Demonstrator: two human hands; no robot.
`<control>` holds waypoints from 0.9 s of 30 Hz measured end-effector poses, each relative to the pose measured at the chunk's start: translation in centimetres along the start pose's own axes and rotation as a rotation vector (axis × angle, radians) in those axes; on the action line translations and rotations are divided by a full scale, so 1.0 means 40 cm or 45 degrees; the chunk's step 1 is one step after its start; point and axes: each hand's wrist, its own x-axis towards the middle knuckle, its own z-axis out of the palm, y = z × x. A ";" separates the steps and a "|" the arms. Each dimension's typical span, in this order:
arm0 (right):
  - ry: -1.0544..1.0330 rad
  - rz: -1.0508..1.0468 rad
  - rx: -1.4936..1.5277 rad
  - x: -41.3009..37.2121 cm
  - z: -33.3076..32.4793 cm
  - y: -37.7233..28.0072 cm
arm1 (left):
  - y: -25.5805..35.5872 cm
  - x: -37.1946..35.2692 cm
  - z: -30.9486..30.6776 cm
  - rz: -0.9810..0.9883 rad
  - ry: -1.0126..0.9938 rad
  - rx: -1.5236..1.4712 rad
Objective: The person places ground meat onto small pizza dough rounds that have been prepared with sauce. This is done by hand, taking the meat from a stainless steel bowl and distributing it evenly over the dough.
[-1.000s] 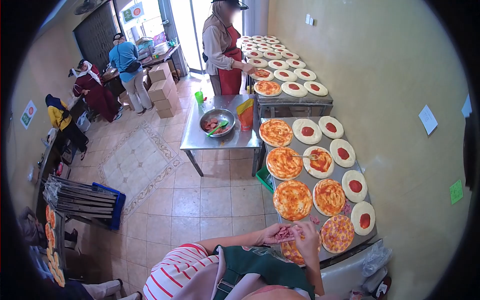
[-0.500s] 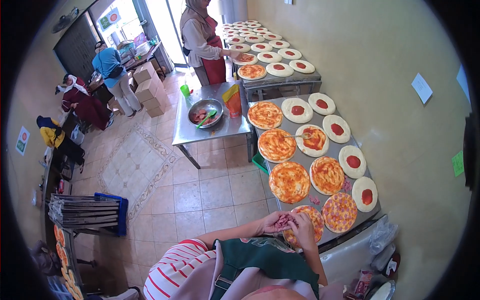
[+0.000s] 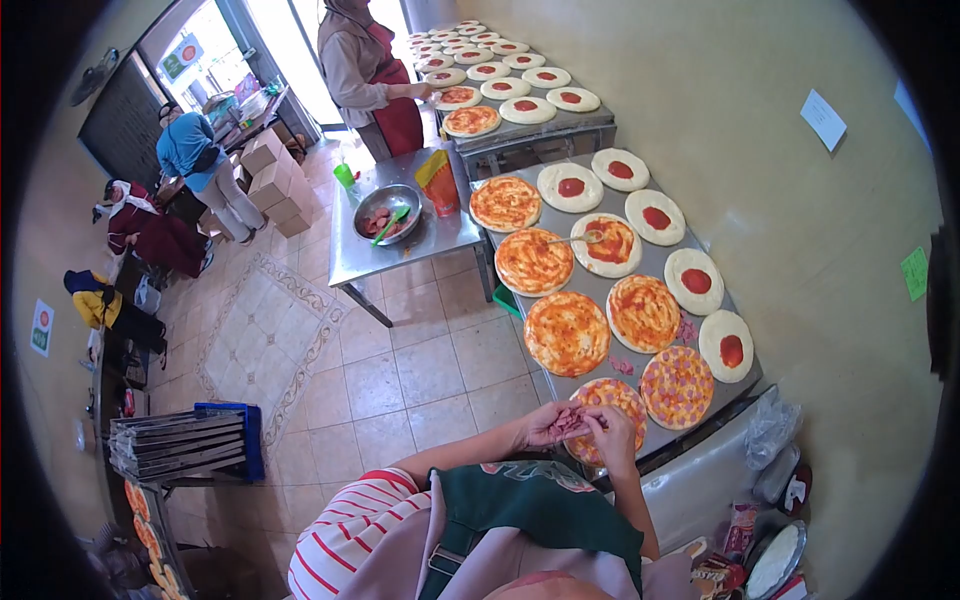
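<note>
My left hand point(image 3: 549, 424) is cupped palm up, holding a small pile of pinkish meat pieces point(image 3: 568, 424). My right hand point(image 3: 612, 436) has its fingers pinched together beside that pile, over the nearest pizza point(image 3: 609, 399); what they pinch is too small to make out. Meat and yellow bits lie on this pizza. To its right is a pizza covered with the same topping point(image 3: 677, 388). Behind them are sauce-covered bases point(image 3: 567, 334) and a base with a spoon point(image 3: 594, 238) resting on it.
A steel table point(image 3: 400, 262) holds a metal bowl point(image 3: 388, 214) with a green spoon, and a sauce pouch point(image 3: 437, 184). A person in a red apron point(image 3: 395, 95) touches a base at the far table. Other people, boxes point(image 3: 268, 180) and a rack point(image 3: 185, 443) are on the left.
The camera view has shifted, so the tables appear further up and left. My right hand's fingers have moved slightly away from my left palm. The far person's hand has drawn back a little.
</note>
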 end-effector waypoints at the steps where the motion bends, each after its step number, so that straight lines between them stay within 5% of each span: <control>1: -0.002 0.017 -0.002 0.006 -0.002 -0.001 | 0.005 -0.002 0.007 -0.013 0.005 -0.010; 27: 0.169 -0.034 -0.141 -0.121 0.009 0.137 | -0.065 0.031 -0.039 -0.161 0.236 0.041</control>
